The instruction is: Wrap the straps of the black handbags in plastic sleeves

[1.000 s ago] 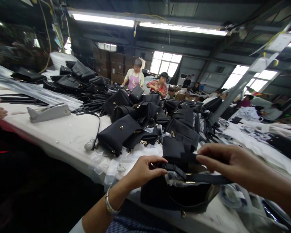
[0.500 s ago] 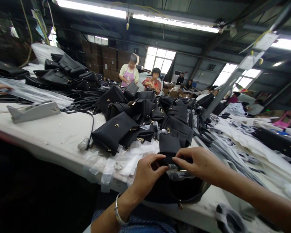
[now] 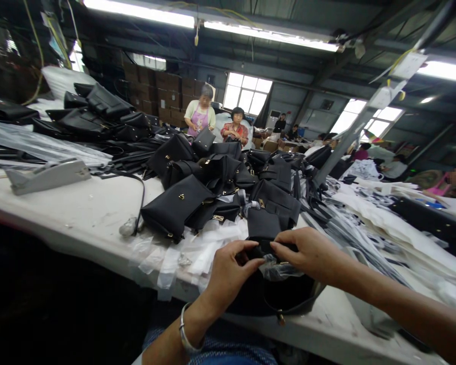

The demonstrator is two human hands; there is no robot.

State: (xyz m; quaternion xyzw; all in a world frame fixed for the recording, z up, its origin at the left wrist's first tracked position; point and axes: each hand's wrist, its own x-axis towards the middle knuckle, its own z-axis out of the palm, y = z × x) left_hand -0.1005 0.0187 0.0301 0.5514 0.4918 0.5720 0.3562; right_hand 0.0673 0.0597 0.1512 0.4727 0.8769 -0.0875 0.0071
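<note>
At the table's front edge, a black handbag lies with its mouth open toward me and its inside dark. My left hand, a silver bangle on its wrist, pinches a black piece at the bag's upper edge between thumb and fingers. From the other side my right hand pinches the same black piece, close to the left fingertips. Clear plastic film sticks out just below the fingers. A small gold-coloured fitting hangs at the bag's near rim. The fingers partly hide the piece they grip.
Beyond my hands lies a heap of black handbags with gold hardware. White plastic strips hang over the table edge. A grey tape dispenser stands left. A slanting metal post rises at right. Two people work across the table.
Both hands keep their pinch at the bag's edge, with only slight finger movement. The view has shifted a little. Another person's hand at the far left is gone from sight.
</note>
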